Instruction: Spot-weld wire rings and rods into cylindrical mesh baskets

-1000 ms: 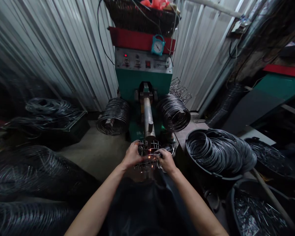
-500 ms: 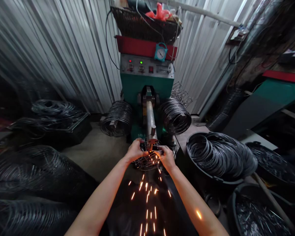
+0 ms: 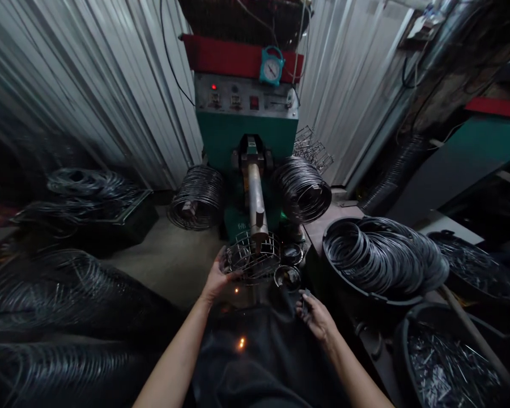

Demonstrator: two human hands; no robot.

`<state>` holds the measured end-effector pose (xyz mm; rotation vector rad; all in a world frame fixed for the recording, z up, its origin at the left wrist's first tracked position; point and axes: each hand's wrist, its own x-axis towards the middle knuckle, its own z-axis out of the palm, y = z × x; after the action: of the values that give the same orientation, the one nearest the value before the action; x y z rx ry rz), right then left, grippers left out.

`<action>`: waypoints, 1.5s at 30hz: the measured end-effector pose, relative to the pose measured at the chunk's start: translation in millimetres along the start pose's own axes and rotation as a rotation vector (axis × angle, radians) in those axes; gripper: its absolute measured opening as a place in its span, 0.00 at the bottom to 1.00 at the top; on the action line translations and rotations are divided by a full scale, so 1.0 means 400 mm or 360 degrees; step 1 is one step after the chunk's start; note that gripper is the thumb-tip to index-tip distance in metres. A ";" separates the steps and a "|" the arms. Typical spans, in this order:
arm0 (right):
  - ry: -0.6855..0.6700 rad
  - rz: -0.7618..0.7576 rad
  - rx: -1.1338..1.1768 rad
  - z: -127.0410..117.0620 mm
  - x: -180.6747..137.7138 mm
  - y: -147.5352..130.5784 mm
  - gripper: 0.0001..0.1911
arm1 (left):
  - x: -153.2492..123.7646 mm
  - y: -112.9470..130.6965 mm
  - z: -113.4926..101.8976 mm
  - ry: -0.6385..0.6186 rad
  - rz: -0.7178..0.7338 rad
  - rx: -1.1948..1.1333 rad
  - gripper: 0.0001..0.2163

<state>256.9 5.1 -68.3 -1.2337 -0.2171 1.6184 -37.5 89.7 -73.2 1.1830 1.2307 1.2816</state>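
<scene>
wire cage (image 3: 253,256): thin bare metal rod, bright, slightly glossy
welder arm (image 3: 255,199): smooth grey metal tube, dull sheen
machine body (image 3: 250,139): green painted sheet metal, matt; red band above
wire coils (image 3: 301,188): dark steel wire, faint gloss
rings in tub (image 3: 382,255): dark metal, satin
tub (image 3: 357,297): black, probably plastic
wall (image 3: 110,96): corrugated sheet metal, pale, streaky shine
lap cover (image 3: 255,351): dark matt cloth

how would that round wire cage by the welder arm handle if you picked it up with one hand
Probably light for its size: the wire cage is thin rods with open gaps. Likely stiff, since rings and uprights cross all round. Its round form might roll if laid sideways; the left hand grips its rim.
</scene>
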 end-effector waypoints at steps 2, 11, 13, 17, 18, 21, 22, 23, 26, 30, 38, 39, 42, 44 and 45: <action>-0.0072 0.0008 0.0045 -0.005 -0.002 -0.002 0.10 | -0.007 0.007 0.008 0.0081 0.0031 0.0028 0.43; -0.0060 0.0004 0.0189 -0.011 -0.041 -0.009 0.08 | -0.131 0.040 -0.023 0.0093 0.0103 0.0119 0.39; 0.0001 -0.0177 0.0099 -0.010 -0.054 -0.009 0.10 | -0.165 0.049 -0.024 0.0103 0.0116 0.0166 0.38; 0.0191 -0.0870 -0.0409 -0.039 -0.078 0.013 0.15 | -0.213 0.111 -0.012 0.0159 0.0260 0.0440 0.34; 0.0209 -0.1010 -0.0594 -0.055 -0.081 0.024 0.15 | -0.220 0.132 -0.006 0.0174 0.0319 0.0532 0.33; 0.0121 -0.1232 -0.1261 -0.110 -0.086 0.052 0.11 | -0.227 0.185 0.013 0.0194 0.0462 0.0774 0.30; 0.0075 -0.1253 -0.1435 -0.123 -0.087 0.054 0.10 | -0.225 0.196 0.020 0.0193 0.0503 0.0832 0.30; 0.0028 -0.1273 -0.1562 -0.130 -0.088 0.050 0.09 | -0.222 0.204 0.027 0.0194 0.0542 0.0885 0.30; -0.0144 -0.1322 -0.1694 -0.097 -0.102 -0.001 0.08 | -0.209 0.209 0.049 0.0188 0.0633 0.1033 0.31; -0.0626 -0.1493 -0.2230 0.053 -0.138 -0.110 0.08 | -0.198 0.204 0.084 0.0120 0.0661 0.1208 0.31; -0.0491 -0.1465 -0.2855 0.268 -0.152 -0.132 0.12 | -0.196 0.212 0.118 -0.0024 0.0710 0.1468 0.30; -0.0476 -0.1459 -0.2792 0.269 -0.147 -0.118 0.11 | -0.196 0.212 0.117 -0.0038 0.0710 0.1474 0.30; -0.0618 -0.1450 -0.2469 0.254 -0.129 -0.085 0.09 | -0.197 0.211 0.112 -0.0067 0.0694 0.1446 0.30; -0.0880 -0.1463 -0.2247 0.240 -0.121 -0.080 0.09 | -0.198 0.211 0.107 -0.0082 0.0654 0.1395 0.30; -0.1005 -0.1475 -0.2185 0.234 -0.118 -0.083 0.10 | -0.198 0.211 0.104 -0.0083 0.0630 0.1365 0.30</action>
<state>199.7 20.7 24.4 -1.1184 -2.1964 0.8193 7.6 11.4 10.0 2.1385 1.6225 0.9795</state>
